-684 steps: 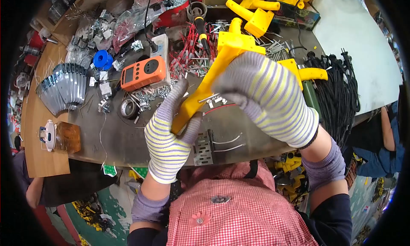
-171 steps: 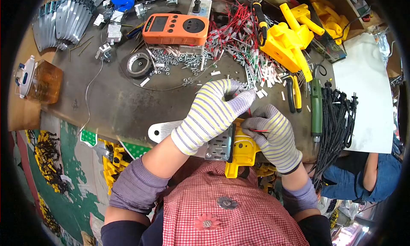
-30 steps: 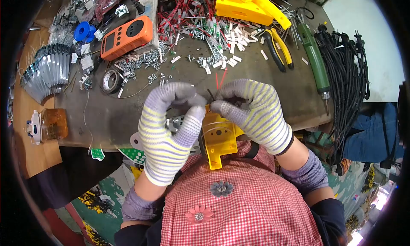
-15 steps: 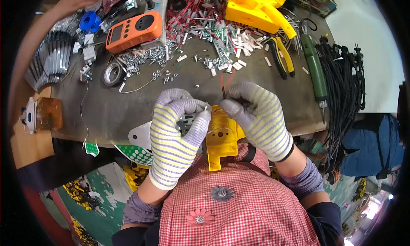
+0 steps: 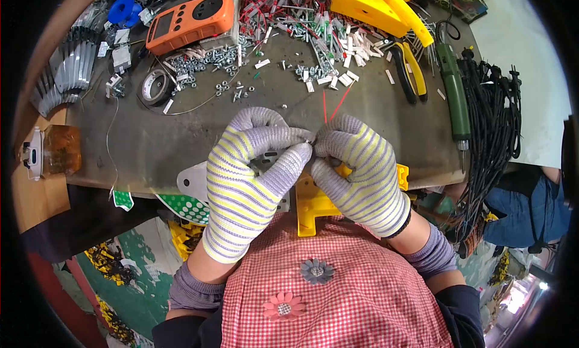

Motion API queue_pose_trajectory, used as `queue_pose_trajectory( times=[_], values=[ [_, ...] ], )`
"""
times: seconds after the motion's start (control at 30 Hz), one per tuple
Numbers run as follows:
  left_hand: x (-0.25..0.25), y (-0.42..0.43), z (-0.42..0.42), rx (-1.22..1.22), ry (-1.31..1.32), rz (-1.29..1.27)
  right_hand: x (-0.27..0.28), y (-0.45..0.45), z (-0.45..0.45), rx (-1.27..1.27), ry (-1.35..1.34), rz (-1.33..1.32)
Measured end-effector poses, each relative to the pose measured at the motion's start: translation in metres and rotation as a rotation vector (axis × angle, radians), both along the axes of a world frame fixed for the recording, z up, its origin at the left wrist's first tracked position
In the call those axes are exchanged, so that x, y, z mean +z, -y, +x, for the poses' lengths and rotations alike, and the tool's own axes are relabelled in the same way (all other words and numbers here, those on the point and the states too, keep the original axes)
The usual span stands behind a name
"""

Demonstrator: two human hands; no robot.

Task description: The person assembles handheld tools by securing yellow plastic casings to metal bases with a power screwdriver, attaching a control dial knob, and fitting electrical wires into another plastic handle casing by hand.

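Observation:
My left hand (image 5: 256,179), in a striped knit glove, is closed in a pinch with its fingertips against those of my right hand. What sits in that pinch is small and mostly hidden. My right hand (image 5: 365,176), gloved alike, is closed on a pair of thin red wires (image 5: 326,106) whose ends spread upward in a V. Below both hands a yellow plastic housing (image 5: 309,212) lies at the table's front edge, partly covered by my right hand. A grey metal plate (image 5: 192,180) shows from behind my left hand.
Screws and nuts (image 5: 199,64), small white pieces (image 5: 347,77) and red-wired parts (image 5: 283,13) cover the back. An orange meter (image 5: 190,22), black tape (image 5: 157,87), yellow-black pliers (image 5: 410,73), a green electric screwdriver (image 5: 453,94) and black cables (image 5: 491,112) surround the work area.
My two hands have come together, fingertips now touching. The red wires show longer above my right hand, which now covers more of the yellow housing. The other person's hand has left the top left.

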State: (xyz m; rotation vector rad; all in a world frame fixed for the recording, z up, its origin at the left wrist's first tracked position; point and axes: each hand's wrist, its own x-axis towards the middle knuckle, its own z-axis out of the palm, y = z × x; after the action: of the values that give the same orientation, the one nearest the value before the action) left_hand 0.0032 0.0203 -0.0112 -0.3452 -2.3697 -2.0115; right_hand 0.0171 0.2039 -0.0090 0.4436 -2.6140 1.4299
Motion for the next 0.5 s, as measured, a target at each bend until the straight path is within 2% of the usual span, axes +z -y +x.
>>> queue_pose_trajectory(
  times=[0.1,0.2,0.5],
  values=[
    [-0.0005,-0.0007,0.0004,-0.002,0.036,0.023,0.0014,-0.0019,-0.0001,0.021,0.011,0.055],
    [-0.0018,0.0001,0.0004,0.0,0.037,0.024,-0.0037,-0.0025,0.0002,0.03,-0.051,-0.018],
    [0.0023,-0.0002,-0.0009,-0.006,0.006,-0.029,-0.0002,-0.0058,0.0023,0.049,-0.072,0.147]
  ],
)
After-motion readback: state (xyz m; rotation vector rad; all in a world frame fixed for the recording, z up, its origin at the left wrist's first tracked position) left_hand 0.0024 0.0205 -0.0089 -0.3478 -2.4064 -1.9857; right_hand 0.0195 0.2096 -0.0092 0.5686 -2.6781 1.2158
